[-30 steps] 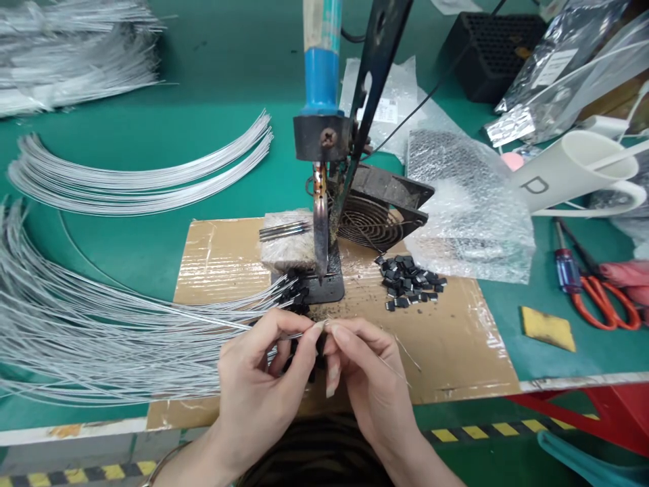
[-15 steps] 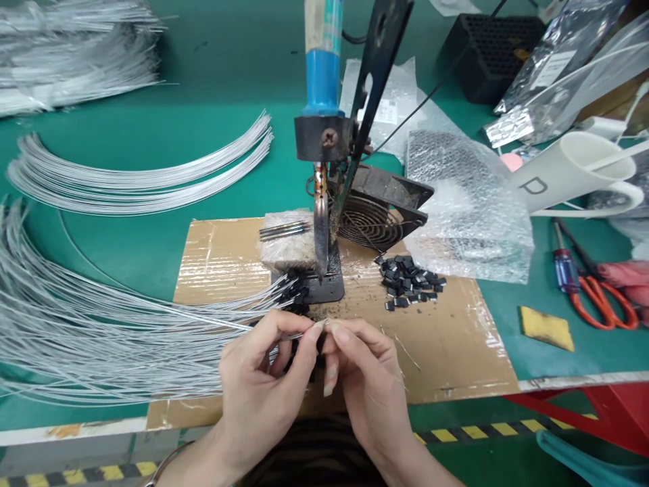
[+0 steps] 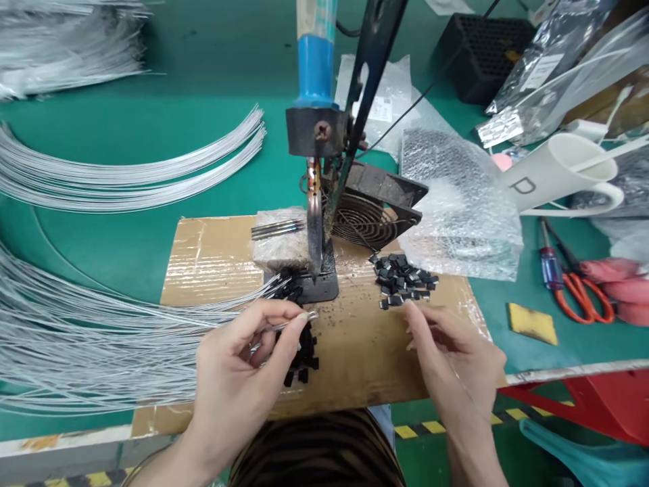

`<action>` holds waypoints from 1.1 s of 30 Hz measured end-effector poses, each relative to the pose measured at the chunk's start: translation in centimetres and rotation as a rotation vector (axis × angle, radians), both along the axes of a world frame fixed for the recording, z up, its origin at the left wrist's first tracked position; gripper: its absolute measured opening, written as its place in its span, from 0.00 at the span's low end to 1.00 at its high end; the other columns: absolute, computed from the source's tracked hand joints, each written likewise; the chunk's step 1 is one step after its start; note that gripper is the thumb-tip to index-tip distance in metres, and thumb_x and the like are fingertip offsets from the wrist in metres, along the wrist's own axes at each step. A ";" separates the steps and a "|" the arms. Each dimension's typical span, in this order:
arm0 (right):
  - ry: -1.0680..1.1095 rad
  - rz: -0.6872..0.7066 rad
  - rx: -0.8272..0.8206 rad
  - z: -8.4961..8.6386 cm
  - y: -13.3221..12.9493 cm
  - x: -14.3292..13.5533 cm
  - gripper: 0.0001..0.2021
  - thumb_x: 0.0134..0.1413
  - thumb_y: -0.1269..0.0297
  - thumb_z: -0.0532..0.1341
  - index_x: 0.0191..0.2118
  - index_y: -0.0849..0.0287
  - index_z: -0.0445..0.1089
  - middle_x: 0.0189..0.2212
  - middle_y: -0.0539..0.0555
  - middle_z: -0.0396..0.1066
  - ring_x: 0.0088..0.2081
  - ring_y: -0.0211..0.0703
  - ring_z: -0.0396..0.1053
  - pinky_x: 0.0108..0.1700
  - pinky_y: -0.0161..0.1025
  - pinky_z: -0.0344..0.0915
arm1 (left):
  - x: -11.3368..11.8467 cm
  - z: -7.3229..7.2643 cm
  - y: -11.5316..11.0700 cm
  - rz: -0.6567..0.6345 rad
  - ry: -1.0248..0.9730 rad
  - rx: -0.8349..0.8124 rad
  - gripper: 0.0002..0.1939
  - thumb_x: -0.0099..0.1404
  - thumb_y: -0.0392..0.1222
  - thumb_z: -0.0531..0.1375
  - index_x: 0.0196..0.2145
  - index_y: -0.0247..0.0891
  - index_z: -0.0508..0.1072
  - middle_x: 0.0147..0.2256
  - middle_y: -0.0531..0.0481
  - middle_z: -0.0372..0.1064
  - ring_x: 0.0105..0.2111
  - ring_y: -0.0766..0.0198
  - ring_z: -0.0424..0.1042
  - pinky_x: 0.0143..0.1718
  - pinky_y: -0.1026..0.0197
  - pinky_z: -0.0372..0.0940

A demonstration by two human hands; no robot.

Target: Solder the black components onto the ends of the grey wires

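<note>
My left hand [image 3: 253, 365] pinches a thin grey cable between thumb and forefinger, its pale end [image 3: 313, 315] poking out past the fingertips. Under and beside that hand lie small black connectors [image 3: 304, 358] on the cardboard. My right hand [image 3: 453, 352] is at the near edge of a pile of small black connectors [image 3: 403, 276], its fingers loosely bent and the thumb apart from the lower fingers; nothing is visible in it. A soldering iron [image 3: 314, 216] hangs tip-down from a stand, beyond both hands.
Many grey cables [image 3: 101, 352] spread across the left, with another bundle [image 3: 126, 179] behind. A fan [image 3: 370, 216] stands behind the iron. Cardboard [image 3: 365, 365] covers the middle bench. Bubble wrap [image 3: 461, 203], a white mug [image 3: 552, 172], orange-handled scissors [image 3: 583, 297] and a yellow sponge [image 3: 532, 323] lie right.
My right hand has left my left hand and moved right to the connector pile. My left hand keeps the cable and has shifted slightly left. The whole view has shifted a little.
</note>
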State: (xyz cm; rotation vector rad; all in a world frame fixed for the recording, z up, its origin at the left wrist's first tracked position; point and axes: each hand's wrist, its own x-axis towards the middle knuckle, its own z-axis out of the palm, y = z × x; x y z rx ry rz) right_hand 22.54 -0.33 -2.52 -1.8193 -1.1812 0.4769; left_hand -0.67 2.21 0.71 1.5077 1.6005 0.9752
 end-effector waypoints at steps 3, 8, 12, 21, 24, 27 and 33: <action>-0.257 0.048 -0.017 -0.5 0.3 0.3 0.10 0.61 0.58 0.70 0.32 0.58 0.80 0.27 0.51 0.76 0.25 0.39 0.70 0.28 0.37 0.66 | 0.0 0.1 0.0 -0.020 0.052 0.027 0.02 0.67 0.39 0.66 0.35 0.42 0.79 0.27 0.55 0.74 0.23 0.70 0.67 0.23 0.67 0.58; -0.339 0.113 0.015 -1.6 0.9 -0.6 0.06 0.63 0.61 0.69 0.38 0.58 0.78 0.31 0.52 0.76 0.32 0.42 0.74 0.36 0.40 0.71 | 0.0 0.0 -0.2 -0.038 0.059 0.051 0.03 0.68 0.40 0.66 0.35 0.42 0.80 0.26 0.55 0.72 0.21 0.71 0.62 0.22 0.65 0.56; -0.352 0.141 0.040 -1.5 0.9 -0.9 0.03 0.64 0.65 0.68 0.39 0.57 0.77 0.34 0.51 0.77 0.32 0.41 0.75 0.37 0.39 0.72 | -0.1 0.1 -0.2 -0.048 0.060 0.039 0.03 0.68 0.40 0.66 0.35 0.42 0.80 0.26 0.55 0.72 0.20 0.70 0.60 0.22 0.65 0.56; 0.021 0.091 -0.002 -1.2 0.7 -1.8 0.07 0.64 0.64 0.67 0.45 0.55 0.80 0.36 0.53 0.79 0.32 0.40 0.76 0.38 0.40 0.75 | -0.2 0.3 0.0 -0.044 0.086 0.017 0.04 0.68 0.41 0.65 0.33 0.42 0.78 0.21 0.58 0.63 0.19 0.70 0.53 0.21 0.65 0.53; 0.266 0.111 -0.020 -0.3 0.8 -2.5 0.05 0.62 0.64 0.69 0.42 0.52 0.83 0.35 0.52 0.78 0.31 0.39 0.75 0.34 0.37 0.74 | -0.3 0.3 -0.1 -0.050 0.096 -0.024 0.05 0.68 0.42 0.65 0.33 0.41 0.78 0.24 0.55 0.70 0.19 0.71 0.58 0.20 0.66 0.55; 0.508 0.121 -0.056 0.8 1.1 -3.6 0.02 0.58 0.64 0.72 0.38 0.52 0.83 0.29 0.50 0.78 0.25 0.36 0.72 0.27 0.32 0.73 | -0.3 0.4 -0.2 -0.054 0.093 -0.058 0.05 0.68 0.43 0.65 0.34 0.41 0.78 0.26 0.53 0.75 0.21 0.69 0.65 0.22 0.67 0.60; 0.930 0.238 -0.127 2.1 1.7 -5.9 0.04 0.57 0.62 0.74 0.36 0.54 0.83 0.23 0.48 0.77 0.21 0.35 0.74 0.25 0.30 0.75 | 0.2 1.4 0.8 -0.103 -0.101 -0.135 0.04 0.65 0.38 0.65 0.31 0.42 0.79 0.33 0.50 0.83 0.28 0.65 0.79 0.28 0.69 0.71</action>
